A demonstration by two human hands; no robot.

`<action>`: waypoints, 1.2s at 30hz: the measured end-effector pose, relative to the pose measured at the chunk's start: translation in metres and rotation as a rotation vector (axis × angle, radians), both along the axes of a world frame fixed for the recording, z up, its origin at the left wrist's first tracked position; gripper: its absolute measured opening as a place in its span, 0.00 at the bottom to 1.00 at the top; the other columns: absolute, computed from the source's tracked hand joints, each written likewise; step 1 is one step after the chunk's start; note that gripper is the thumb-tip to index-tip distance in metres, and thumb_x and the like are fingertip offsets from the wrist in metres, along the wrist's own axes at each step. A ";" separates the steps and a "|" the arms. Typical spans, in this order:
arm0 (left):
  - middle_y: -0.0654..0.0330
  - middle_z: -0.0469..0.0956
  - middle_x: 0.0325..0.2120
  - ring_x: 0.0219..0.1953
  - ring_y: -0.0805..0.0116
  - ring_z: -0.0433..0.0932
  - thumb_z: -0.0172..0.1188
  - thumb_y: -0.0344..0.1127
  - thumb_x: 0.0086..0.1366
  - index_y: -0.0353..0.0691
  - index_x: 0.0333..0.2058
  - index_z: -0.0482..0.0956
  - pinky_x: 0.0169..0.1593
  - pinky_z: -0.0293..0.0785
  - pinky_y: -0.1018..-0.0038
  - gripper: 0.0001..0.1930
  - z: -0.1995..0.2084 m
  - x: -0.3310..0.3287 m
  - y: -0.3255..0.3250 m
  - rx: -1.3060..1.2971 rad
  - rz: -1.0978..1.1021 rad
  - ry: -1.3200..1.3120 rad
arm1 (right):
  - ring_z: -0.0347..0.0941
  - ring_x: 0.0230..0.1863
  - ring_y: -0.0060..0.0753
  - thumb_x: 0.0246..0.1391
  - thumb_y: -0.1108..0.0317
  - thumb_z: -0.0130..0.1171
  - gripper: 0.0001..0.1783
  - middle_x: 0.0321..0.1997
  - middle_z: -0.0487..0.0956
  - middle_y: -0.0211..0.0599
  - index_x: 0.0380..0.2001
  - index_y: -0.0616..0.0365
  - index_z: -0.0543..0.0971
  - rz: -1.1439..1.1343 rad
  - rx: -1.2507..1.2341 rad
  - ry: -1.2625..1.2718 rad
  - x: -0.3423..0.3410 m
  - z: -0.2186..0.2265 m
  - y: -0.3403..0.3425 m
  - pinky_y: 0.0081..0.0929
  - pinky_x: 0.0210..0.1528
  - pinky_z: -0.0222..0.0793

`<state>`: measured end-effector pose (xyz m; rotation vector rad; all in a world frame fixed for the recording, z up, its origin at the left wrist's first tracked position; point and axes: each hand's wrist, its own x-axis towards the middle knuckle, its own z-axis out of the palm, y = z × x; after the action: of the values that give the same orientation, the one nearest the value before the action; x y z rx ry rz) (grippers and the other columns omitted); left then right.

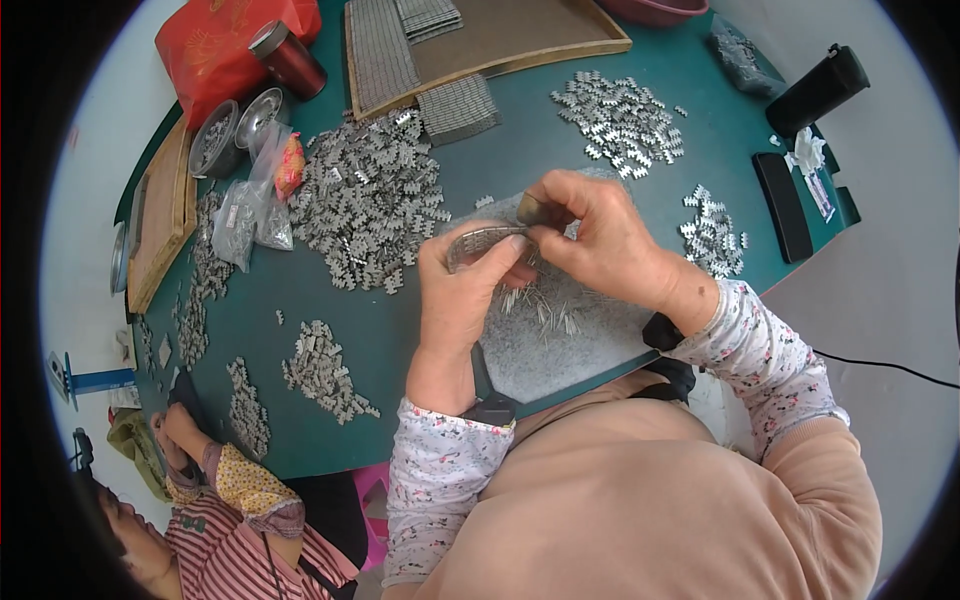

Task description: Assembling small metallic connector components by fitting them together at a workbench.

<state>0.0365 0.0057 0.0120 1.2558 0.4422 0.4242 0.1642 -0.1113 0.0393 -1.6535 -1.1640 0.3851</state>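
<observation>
My left hand (460, 275) holds a curved piece of metal link strip (482, 242), its thumb pressed along the near side. My right hand (605, 240) is closed in a pinch at the strip's right end, thumb and fingertips meeting there. A dark covering (537, 210) shows by the right fingertips. Whether a pin is between those fingers is too small to tell. Below both hands, thin metal pins (548, 308) lie scattered on a grey felt mat (570, 362).
A large heap of metal links (365, 200) lies left of the mat, with smaller piles (620, 120) around. A wooden tray (520, 58) holding linked sheets stands at the back. At right are a black bottle (818, 90) and a phone (783, 207). A co-worker (225, 510) sits at lower left.
</observation>
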 end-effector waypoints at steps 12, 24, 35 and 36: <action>0.49 0.80 0.26 0.24 0.62 0.81 0.61 0.23 0.56 0.27 0.36 0.77 0.27 0.78 0.73 0.09 0.004 -0.020 0.028 -0.129 0.265 -0.034 | 0.75 0.34 0.42 0.42 0.76 0.60 0.07 0.31 0.76 0.39 0.30 0.61 0.80 0.207 -0.231 -0.752 0.035 -0.005 0.004 0.34 0.36 0.73; 0.51 0.81 0.27 0.24 0.64 0.81 0.61 0.23 0.57 0.28 0.35 0.78 0.28 0.78 0.75 0.07 -0.002 -0.013 0.020 -0.151 0.100 0.010 | 0.73 0.36 0.44 0.38 0.75 0.58 0.10 0.30 0.74 0.38 0.29 0.59 0.78 0.368 -0.211 -0.891 0.028 -0.007 0.018 0.36 0.37 0.72; 0.53 0.80 0.27 0.25 0.65 0.81 0.60 0.23 0.58 0.27 0.37 0.78 0.30 0.79 0.75 0.07 -0.002 -0.009 0.009 -0.109 0.084 -0.027 | 0.76 0.28 0.37 0.54 0.72 0.58 0.08 0.26 0.78 0.45 0.34 0.67 0.75 0.150 -0.096 -0.009 0.013 0.004 0.013 0.32 0.32 0.71; 0.53 0.80 0.27 0.25 0.66 0.81 0.60 0.22 0.58 0.27 0.37 0.78 0.30 0.79 0.75 0.08 -0.001 -0.009 0.008 -0.100 0.075 -0.029 | 0.72 0.32 0.26 0.58 0.71 0.56 0.08 0.29 0.77 0.37 0.36 0.66 0.74 0.165 -0.132 0.116 0.011 0.000 0.013 0.26 0.36 0.70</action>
<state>0.0274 0.0137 0.0109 1.1379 0.4817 0.4776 0.1755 -0.0985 0.0397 -1.6291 -1.2120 0.6665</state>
